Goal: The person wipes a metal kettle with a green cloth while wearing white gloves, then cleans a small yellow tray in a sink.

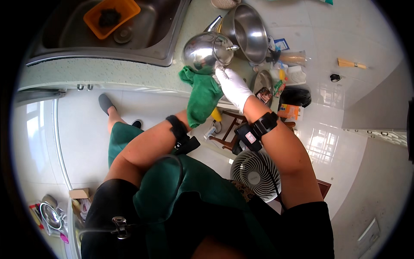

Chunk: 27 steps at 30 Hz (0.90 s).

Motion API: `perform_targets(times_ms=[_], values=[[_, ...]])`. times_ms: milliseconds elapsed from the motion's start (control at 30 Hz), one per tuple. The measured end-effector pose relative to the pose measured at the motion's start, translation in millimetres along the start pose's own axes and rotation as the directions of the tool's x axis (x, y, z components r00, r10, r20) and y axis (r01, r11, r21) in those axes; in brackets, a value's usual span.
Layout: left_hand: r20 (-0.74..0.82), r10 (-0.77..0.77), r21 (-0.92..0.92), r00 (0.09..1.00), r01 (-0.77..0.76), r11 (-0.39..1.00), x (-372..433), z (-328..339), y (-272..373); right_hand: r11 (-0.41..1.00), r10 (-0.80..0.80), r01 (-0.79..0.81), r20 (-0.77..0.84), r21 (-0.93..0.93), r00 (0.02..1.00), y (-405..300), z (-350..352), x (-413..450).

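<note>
A polished stainless-steel kettle is tilted over the counter, its spout pointing away from me and its knobbed lid turned to the right. My right hand, in a white glove, grips it at the near side, opposite the spout; the handle is hidden there. A green cloth bunches against the kettle's lower near side and hangs down over my left wrist. My left hand is inside or behind this cloth, so its fingers are hidden. Beside the kettle, to the right, sits a large stainless-steel bowl.
Left lies a steel sink holding an orange plastic basin with a dark scrubber. A metal pan, a black bag and a wooden-handled brush are on the right. Below stand a wooden stool and a fan.
</note>
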<state>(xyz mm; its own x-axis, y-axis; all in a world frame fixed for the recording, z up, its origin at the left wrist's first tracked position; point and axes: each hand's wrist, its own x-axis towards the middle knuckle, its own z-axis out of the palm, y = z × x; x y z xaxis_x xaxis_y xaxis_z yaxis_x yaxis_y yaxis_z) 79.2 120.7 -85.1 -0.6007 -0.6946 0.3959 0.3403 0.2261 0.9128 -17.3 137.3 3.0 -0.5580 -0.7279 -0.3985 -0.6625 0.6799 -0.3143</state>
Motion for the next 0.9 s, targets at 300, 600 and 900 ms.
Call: perform_targets(times_ms=[300,600,900], values=[[-0.004,0.185,0.369,0.983,-0.17,0.914,-4.3,-3.2,-10.1,0.456,0.039,-0.616,0.677,0.642,0.735,2.3,-35.9,14.7],[-0.058,0.124,0.084,0.991,-0.119,0.989,9.2,-5.9,10.6,0.877,0.174,-0.351,0.465,0.327,0.868,-13.2,-36.3,17.2],[-0.069,0.038,-0.149,0.997,-0.048,0.988,8.6,-5.2,9.3,0.283,-0.06,-0.337,0.367,0.898,0.928,62.6,-10.4,3.7]])
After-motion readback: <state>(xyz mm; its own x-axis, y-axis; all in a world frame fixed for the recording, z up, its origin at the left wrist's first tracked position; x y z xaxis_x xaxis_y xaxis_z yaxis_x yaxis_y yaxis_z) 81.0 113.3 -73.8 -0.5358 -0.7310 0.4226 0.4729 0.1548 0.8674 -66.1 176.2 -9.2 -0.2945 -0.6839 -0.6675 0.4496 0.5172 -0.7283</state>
